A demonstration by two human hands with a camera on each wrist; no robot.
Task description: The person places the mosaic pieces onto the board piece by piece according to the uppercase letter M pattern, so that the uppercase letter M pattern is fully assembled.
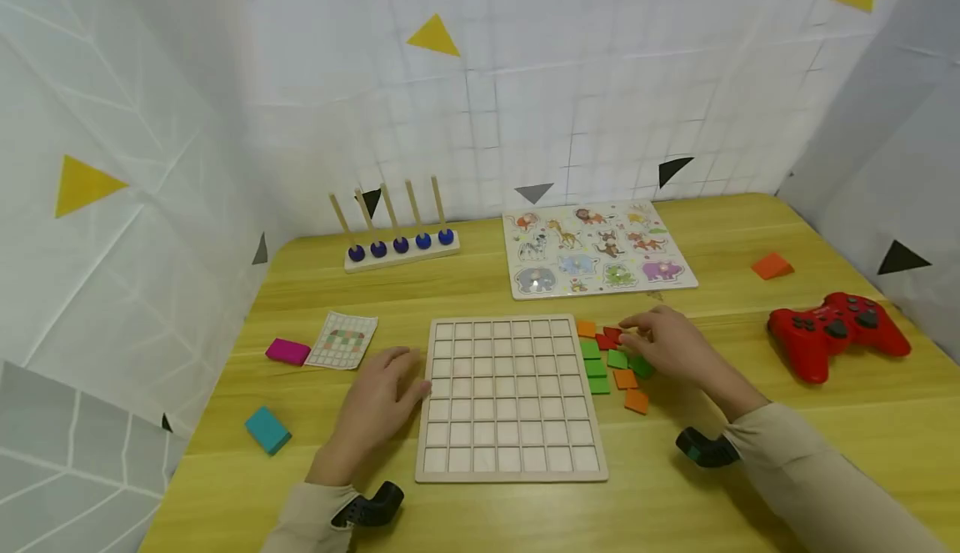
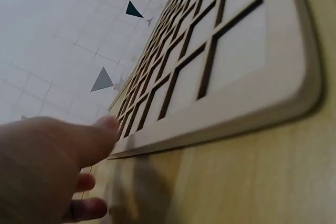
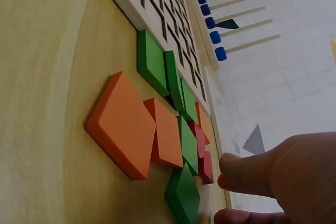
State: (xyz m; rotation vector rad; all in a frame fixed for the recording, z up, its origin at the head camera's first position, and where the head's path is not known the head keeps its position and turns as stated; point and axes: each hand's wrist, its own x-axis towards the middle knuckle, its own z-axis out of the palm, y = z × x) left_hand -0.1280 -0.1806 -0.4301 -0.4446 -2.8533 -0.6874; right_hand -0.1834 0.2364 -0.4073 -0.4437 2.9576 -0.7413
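Note:
A pale wooden grid board (image 1: 513, 481) lies flat on the table, its square cells holding no tiles. Beside its left edge rests my left hand (image 1: 381, 399), fingers relaxed; in the left wrist view the thumb (image 2: 100, 140) lies right at the board's rim. Along the right edge lie loose green tiles (image 1: 591, 350), orange tiles (image 1: 636, 401) and red tiles (image 1: 604, 342). My right hand (image 1: 670, 349) reaches over them, thumb and fingertips close by a red tile (image 3: 206, 167). In the right wrist view a gap shows between thumb and finger. A dark green tile (image 3: 184, 195) is partly under this hand.
Behind the board lies an animal puzzle (image 1: 600, 248), with a peg stand of blue beads (image 1: 401, 254) to its left. A pattern card (image 1: 342, 341), a magenta block (image 1: 287, 351) and a teal block (image 1: 267, 429) sit left. A red game controller (image 1: 836, 332) and an orange block (image 1: 772, 266) lie right.

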